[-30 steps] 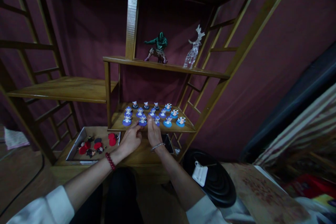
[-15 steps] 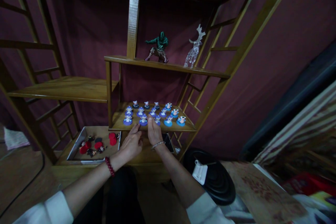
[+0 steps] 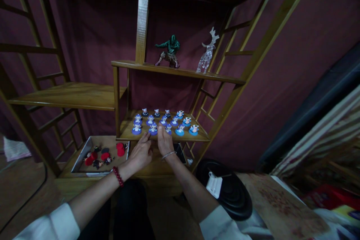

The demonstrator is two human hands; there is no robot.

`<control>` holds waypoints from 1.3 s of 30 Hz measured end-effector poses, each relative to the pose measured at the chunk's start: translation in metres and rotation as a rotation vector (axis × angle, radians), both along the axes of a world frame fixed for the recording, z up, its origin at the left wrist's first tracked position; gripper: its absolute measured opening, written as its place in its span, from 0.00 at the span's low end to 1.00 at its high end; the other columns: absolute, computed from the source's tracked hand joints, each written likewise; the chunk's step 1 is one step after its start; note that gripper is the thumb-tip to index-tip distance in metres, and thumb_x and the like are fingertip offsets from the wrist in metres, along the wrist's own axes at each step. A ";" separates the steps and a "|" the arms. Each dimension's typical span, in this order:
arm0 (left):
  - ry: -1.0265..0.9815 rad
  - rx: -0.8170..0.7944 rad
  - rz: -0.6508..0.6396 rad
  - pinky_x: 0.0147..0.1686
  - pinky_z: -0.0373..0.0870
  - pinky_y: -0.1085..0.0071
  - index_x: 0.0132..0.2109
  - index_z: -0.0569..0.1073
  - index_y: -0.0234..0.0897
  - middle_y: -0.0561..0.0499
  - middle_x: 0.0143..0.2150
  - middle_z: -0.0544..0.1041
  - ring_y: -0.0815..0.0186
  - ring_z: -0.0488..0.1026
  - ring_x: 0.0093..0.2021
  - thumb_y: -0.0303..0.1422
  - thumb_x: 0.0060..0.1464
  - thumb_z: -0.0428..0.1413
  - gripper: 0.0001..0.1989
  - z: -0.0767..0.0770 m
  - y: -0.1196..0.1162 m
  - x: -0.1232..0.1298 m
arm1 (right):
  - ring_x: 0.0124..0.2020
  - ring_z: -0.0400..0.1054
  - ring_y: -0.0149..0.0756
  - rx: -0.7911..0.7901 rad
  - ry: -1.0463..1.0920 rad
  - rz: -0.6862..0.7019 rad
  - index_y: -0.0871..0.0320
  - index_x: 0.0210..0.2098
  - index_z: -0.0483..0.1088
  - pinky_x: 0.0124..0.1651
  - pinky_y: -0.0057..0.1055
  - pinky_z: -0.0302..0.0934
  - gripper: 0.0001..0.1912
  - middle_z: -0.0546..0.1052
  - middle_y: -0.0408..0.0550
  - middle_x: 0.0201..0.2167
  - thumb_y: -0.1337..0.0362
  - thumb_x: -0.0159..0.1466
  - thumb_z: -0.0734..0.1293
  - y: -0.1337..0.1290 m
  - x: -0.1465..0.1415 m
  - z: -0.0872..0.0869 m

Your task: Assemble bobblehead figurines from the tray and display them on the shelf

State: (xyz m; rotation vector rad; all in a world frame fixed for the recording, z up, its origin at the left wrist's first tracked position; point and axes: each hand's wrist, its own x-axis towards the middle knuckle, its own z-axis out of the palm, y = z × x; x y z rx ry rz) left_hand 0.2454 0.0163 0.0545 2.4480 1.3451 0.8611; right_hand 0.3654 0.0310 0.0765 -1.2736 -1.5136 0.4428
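Small figurines on purple, blue and dark round bases stand in rows on the low wooden shelf (image 3: 131, 135). My left hand (image 3: 141, 152) is at the shelf's front edge, fingers reaching forward just below a purple-based figurine (image 3: 153, 129) in the front row; they seem to hold nothing. Beside it, my right hand (image 3: 165, 141) is turned on edge with fingers stretched up, close to another front-row figurine (image 3: 168, 129) that it partly covers. Whether either hand touches a figurine, I cannot tell. At the row's right end stands a blue-based figurine (image 3: 193, 129).
An open shallow box (image 3: 81, 157) with red and black figures sits lower left. On the upper shelf (image 3: 185, 70) stand a green crouching figure (image 3: 170, 51) and a clear deer (image 3: 206, 54). A black round object (image 3: 236, 200) bearing a white item (image 3: 214, 184) lies lower right.
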 end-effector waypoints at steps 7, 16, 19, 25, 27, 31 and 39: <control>0.007 0.043 0.018 0.59 0.53 0.60 0.41 0.71 0.28 0.36 0.59 0.59 0.56 0.48 0.62 0.21 0.45 0.48 0.14 0.000 -0.002 0.002 | 0.56 0.57 0.39 0.035 0.004 -0.008 0.64 0.53 0.61 0.58 0.38 0.49 0.30 0.65 0.55 0.54 0.50 0.63 0.47 -0.001 -0.001 -0.007; 0.007 0.143 0.041 0.58 0.55 0.57 0.39 0.72 0.27 0.35 0.58 0.61 0.54 0.49 0.62 0.21 0.47 0.46 0.13 -0.008 -0.010 0.006 | 0.57 0.54 0.38 0.136 0.005 -0.014 0.63 0.54 0.60 0.59 0.41 0.48 0.25 0.63 0.56 0.55 0.55 0.64 0.50 -0.022 0.003 -0.015; 0.005 0.183 0.044 0.57 0.56 0.57 0.40 0.72 0.27 0.36 0.58 0.61 0.54 0.51 0.61 0.20 0.47 0.45 0.15 -0.009 -0.012 0.007 | 0.57 0.55 0.37 0.220 0.015 -0.011 0.61 0.53 0.61 0.59 0.40 0.50 0.22 0.64 0.55 0.54 0.57 0.64 0.51 -0.030 0.003 -0.018; -0.041 0.282 0.011 0.55 0.59 0.55 0.47 0.70 0.28 0.37 0.53 0.67 0.55 0.58 0.57 0.21 0.47 0.46 0.19 -0.010 -0.013 0.005 | 0.52 0.60 0.35 0.322 0.020 0.089 0.58 0.48 0.65 0.55 0.37 0.56 0.17 0.68 0.52 0.50 0.63 0.62 0.55 -0.040 -0.010 -0.016; -0.069 0.306 0.013 0.53 0.62 0.55 0.48 0.69 0.27 0.37 0.52 0.68 0.55 0.61 0.55 0.22 0.47 0.46 0.20 -0.009 -0.014 0.002 | 0.52 0.61 0.35 0.328 0.014 0.108 0.58 0.47 0.66 0.55 0.37 0.56 0.16 0.69 0.52 0.49 0.65 0.62 0.55 -0.040 -0.016 -0.015; -0.101 0.307 0.068 0.51 0.65 0.58 0.45 0.71 0.31 0.40 0.49 0.70 0.58 0.64 0.52 0.21 0.47 0.46 0.18 -0.006 -0.016 -0.009 | 0.51 0.61 0.35 0.347 -0.021 0.138 0.58 0.47 0.65 0.54 0.36 0.56 0.17 0.69 0.52 0.48 0.68 0.61 0.54 -0.030 -0.026 -0.004; -0.020 0.359 0.206 0.53 0.64 0.58 0.40 0.72 0.30 0.40 0.53 0.67 0.57 0.61 0.55 0.19 0.48 0.46 0.15 -0.010 -0.018 -0.030 | 0.48 0.63 0.33 0.338 -0.454 0.113 0.58 0.45 0.68 0.54 0.31 0.55 0.15 0.72 0.48 0.45 0.69 0.61 0.56 0.035 -0.023 0.060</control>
